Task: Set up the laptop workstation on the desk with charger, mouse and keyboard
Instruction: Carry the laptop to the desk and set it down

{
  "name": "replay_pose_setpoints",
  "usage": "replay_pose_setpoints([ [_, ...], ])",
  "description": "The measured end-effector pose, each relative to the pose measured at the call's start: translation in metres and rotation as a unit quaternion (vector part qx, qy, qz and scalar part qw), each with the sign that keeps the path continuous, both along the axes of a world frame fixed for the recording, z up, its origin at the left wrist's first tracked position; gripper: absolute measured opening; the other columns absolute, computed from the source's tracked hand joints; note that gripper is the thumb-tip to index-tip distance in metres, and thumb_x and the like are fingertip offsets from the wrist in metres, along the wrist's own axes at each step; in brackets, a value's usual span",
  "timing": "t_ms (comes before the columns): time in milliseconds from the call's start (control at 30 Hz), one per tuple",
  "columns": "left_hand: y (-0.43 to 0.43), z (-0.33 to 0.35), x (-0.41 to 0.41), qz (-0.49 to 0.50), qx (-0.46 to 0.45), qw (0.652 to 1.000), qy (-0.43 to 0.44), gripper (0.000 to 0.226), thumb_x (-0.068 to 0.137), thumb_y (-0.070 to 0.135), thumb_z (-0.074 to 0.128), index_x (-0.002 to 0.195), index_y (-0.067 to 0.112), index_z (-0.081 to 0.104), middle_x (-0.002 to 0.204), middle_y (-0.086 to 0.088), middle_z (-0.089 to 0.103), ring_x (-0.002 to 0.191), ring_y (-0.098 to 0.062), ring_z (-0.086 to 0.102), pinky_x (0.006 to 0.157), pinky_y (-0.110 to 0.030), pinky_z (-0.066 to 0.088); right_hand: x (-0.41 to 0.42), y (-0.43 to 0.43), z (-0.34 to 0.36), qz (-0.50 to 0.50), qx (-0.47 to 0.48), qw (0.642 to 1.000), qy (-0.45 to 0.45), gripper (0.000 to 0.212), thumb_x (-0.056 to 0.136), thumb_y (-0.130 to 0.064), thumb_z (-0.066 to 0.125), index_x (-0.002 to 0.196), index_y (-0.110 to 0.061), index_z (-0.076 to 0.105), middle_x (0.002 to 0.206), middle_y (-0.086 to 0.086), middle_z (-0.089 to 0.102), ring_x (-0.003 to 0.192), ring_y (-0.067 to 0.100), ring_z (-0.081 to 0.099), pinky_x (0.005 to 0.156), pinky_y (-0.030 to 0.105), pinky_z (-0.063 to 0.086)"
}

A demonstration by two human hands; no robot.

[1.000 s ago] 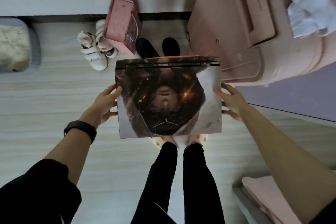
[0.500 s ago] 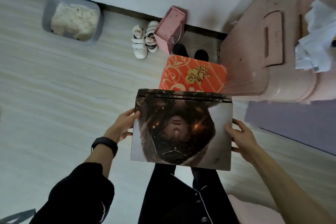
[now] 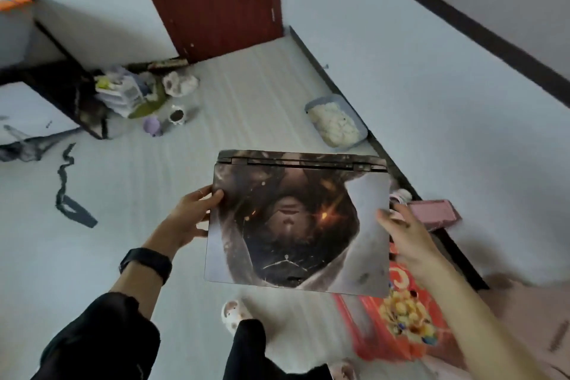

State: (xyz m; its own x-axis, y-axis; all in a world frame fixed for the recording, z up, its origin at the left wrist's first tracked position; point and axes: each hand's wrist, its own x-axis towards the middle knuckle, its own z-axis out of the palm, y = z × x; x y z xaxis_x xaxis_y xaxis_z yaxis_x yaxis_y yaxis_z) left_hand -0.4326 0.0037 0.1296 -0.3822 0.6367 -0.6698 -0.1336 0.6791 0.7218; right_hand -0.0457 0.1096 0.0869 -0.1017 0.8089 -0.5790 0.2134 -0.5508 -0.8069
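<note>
A closed laptop (image 3: 296, 222) with a dark printed picture on its lid is carried flat in front of me, above the floor, hinge side away from me. My left hand (image 3: 191, 216) grips its left edge, thumb on the lid and fingers underneath. My right hand (image 3: 404, 234) holds the right edge the same way. A black band sits on my left wrist. No charger, mouse or keyboard is in view.
A dark red door (image 3: 212, 0) stands ahead. A grey tray of white granules (image 3: 337, 123) lies by the wall. Clutter and small pots (image 3: 148, 95) sit near a dark table edge (image 3: 64, 92) at left. A red box (image 3: 401, 327) lies beside my feet.
The view has swung left across the room; the pink furniture and shoes have left the frame and the door has come into view. Both hands still hold the laptop.
</note>
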Motion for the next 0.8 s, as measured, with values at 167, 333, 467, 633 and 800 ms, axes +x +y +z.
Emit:
replay_pose_setpoints([
  [167, -0.061, 0.027, -0.107, 0.122, 0.063, 0.99, 0.008, 0.014, 0.1, 0.028, 0.056, 0.111, 0.028, 0.065, 0.104, -0.007, 0.068, 0.092, -0.028, 0.064, 0.087, -0.055, 0.051, -0.152, 0.03, 0.041, 0.127, 0.025, 0.991, 0.021, 0.015, 0.092, -0.033, 0.071, 0.103, -0.041, 0.065, 0.103, 0.001, 0.075, 0.093, 0.022, 0.072, 0.072, 0.042, 0.06],
  [333, -0.124, 0.035, -0.24, 0.233, 0.081, 0.969, 0.008, 0.025, 0.098, 0.029, 0.058, 0.123, 0.027, 0.063, 0.104, -0.005, 0.07, 0.088, -0.024, 0.066, 0.076, -0.048, 0.057, -0.331, 0.031, 0.06, 0.221, 0.035, 0.974, 0.031, 0.021, 0.091, -0.036, 0.072, 0.111, -0.04, 0.064, 0.108, 0.002, 0.075, 0.097, 0.023, 0.072, 0.07, 0.041, 0.059],
  [467, -0.157, 0.052, -0.33, 0.29, 0.086, 0.953, 0.013, 0.021, 0.097, 0.029, 0.06, 0.118, 0.03, 0.063, 0.098, -0.001, 0.071, 0.086, -0.023, 0.066, 0.073, -0.049, 0.057, -0.449, 0.026, 0.068, 0.279, 0.035, 0.959, 0.042, 0.022, 0.091, -0.036, 0.072, 0.112, -0.037, 0.064, 0.107, 0.003, 0.076, 0.097, 0.025, 0.073, 0.068, 0.04, 0.058],
  [633, -0.188, 0.061, -0.422, 0.358, 0.084, 0.93, 0.013, 0.02, 0.095, 0.031, 0.063, 0.114, 0.034, 0.062, 0.102, 0.002, 0.07, 0.089, -0.022, 0.066, 0.079, -0.052, 0.056, -0.581, 0.03, 0.068, 0.346, 0.035, 0.936, 0.047, 0.023, 0.094, -0.035, 0.069, 0.116, -0.036, 0.063, 0.104, 0.002, 0.077, 0.097, 0.026, 0.073, 0.07, 0.041, 0.059],
  [800, -0.198, 0.056, -0.506, 0.429, 0.083, 0.899, 0.017, 0.024, 0.094, 0.03, 0.064, 0.117, 0.033, 0.059, 0.108, 0.0, 0.069, 0.094, -0.024, 0.066, 0.077, -0.049, 0.056, -0.721, 0.051, 0.064, 0.411, 0.039, 0.909, 0.053, 0.021, 0.094, -0.035, 0.068, 0.115, -0.037, 0.063, 0.106, 0.003, 0.077, 0.098, 0.027, 0.073, 0.073, 0.043, 0.059],
])
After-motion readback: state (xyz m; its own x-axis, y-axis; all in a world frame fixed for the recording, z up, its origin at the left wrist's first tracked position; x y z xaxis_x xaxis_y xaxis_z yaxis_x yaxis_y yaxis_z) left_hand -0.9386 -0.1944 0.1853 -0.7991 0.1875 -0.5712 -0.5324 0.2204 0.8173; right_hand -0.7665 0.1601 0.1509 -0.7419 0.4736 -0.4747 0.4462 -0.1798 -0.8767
